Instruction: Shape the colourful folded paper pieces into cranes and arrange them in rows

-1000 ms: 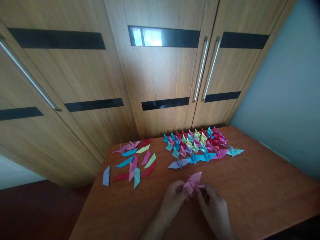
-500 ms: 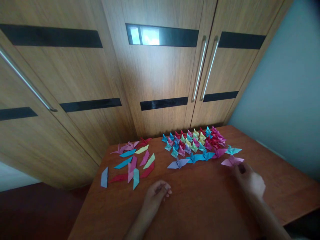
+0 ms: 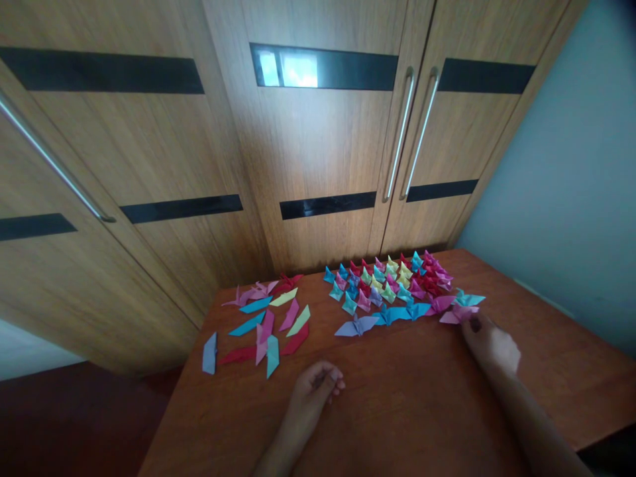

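My right hand (image 3: 491, 344) pinches a pink origami crane (image 3: 458, 315) at the right end of the front row of cranes. Just behind that crane lies a turquoise crane (image 3: 468, 299), and a magenta crane (image 3: 439, 305) is close to its left. Blue cranes (image 3: 411, 310) and a lilac crane (image 3: 356, 326) continue the row leftward. My left hand (image 3: 316, 387) rests on the table with its fingers curled together and nothing visible in them. To its upper left lie flat folded paper pieces, among them a turquoise one (image 3: 273, 356) and a red one (image 3: 297, 339).
Many small upright cranes (image 3: 376, 297) stand in tight rows at the back of the brown table (image 3: 397, 397). More flat pieces, such as a lilac one (image 3: 209, 354), lie at the left. A wooden wardrobe (image 3: 318, 152) rises behind; a pale wall (image 3: 556, 199) stands right.
My right hand has moved the pink crane slightly back, closer to the turquoise and magenta cranes. My left hand has stayed at its place on the table.
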Available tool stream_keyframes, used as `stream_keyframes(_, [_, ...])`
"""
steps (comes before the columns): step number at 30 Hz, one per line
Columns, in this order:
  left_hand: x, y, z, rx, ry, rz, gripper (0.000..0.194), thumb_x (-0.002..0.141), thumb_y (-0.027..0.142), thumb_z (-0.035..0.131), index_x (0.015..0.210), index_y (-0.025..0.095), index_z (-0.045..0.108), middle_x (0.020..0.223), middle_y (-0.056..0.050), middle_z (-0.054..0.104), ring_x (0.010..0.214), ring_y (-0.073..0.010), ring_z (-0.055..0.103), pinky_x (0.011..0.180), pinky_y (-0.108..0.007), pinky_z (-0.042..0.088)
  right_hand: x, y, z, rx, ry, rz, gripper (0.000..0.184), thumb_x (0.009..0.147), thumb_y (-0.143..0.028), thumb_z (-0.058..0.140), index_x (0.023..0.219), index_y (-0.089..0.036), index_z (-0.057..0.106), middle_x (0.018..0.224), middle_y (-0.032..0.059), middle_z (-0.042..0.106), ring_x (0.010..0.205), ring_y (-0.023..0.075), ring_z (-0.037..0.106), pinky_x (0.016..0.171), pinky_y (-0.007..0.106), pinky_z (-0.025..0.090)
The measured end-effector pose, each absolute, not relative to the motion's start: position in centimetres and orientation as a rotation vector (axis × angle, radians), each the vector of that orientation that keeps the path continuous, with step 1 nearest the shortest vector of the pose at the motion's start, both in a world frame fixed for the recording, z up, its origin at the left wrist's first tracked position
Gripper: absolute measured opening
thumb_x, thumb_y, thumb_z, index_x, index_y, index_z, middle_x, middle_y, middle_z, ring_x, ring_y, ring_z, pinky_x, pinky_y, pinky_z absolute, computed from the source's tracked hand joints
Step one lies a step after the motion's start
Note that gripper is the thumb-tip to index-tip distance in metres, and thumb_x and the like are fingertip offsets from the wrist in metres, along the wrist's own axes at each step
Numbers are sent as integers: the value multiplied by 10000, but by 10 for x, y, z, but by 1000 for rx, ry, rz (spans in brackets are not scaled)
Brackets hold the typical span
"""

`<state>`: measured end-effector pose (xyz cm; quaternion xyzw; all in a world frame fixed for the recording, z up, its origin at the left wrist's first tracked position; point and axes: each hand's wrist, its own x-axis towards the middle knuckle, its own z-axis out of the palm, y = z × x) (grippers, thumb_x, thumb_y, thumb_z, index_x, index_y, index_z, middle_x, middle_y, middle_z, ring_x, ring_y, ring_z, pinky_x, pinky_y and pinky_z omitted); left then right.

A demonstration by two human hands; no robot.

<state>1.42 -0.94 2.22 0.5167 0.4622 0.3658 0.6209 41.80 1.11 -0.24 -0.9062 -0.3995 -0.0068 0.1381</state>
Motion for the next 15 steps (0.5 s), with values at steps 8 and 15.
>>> stream_keyframes(8, [13,-11,20,1194,1046,850,322,783,476,591,766,156,620,719,-40,650,643,-137,545,548,-215,385,417,11,-3,-2604,-1155,-24,456,803,-525,424,1016,-200,663,883,178,683,663,298,637,521,340,407])
stream_keyframes(15, [14,-11,20,1163,1054,854,325,752,478,620,749,153,617,703,-36,649,625,-135,547,534,-216,375,412,0,3,-2501,-1101,-20,394,789,-506,472,1026,-233,628,913,112,685,696,259,623,530,303,370])
